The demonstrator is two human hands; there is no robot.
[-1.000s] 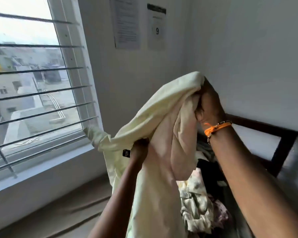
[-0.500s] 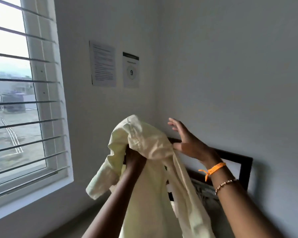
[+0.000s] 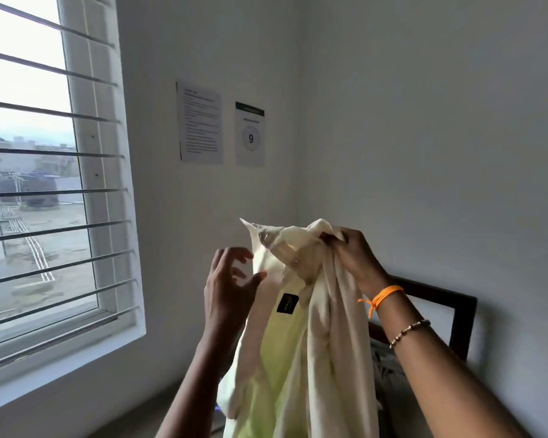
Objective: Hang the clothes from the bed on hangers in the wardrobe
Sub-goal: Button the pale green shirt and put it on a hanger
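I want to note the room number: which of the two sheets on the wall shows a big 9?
The right-hand sheet, nearer the corner: it has a dark band on top and a circled 9. The left-hand sheet carries only lines of small text.

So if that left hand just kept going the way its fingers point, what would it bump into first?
Most likely the shirt. The left hand has its fingers open, pointing right toward the pale cloth beside it, which the right hand holds up. Depth is unclear, so it might pass just in front.

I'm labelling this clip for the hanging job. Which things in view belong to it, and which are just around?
Part of the job:
pale yellow shirt
right hand, gripping the shirt's top
left hand, open beside it

Just around:
barred window
two wall notices
dark bed frame
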